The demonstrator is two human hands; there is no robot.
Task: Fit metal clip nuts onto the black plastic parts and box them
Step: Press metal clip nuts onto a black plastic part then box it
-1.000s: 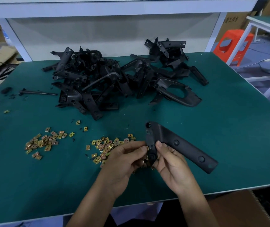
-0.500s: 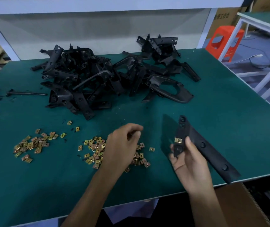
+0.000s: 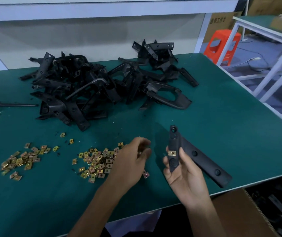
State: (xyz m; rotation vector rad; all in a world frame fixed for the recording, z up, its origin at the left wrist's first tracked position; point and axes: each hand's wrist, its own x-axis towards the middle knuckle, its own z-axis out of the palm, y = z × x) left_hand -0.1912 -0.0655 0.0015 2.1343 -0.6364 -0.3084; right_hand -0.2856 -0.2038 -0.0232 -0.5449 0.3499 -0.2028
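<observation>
Left hand: moved off the long black plastic part to the heap of brass-coloured metal clip nuts; fingers curled, grip cannot be told
Right hand: clamped round the part, above the green table mat
Fitted clip nut: on part's narrow arm

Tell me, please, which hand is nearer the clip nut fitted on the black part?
Right. The right hand grips the black part, thumb beside the fitted clip nut; the left hand hovers apart over loose clip nuts.
</observation>
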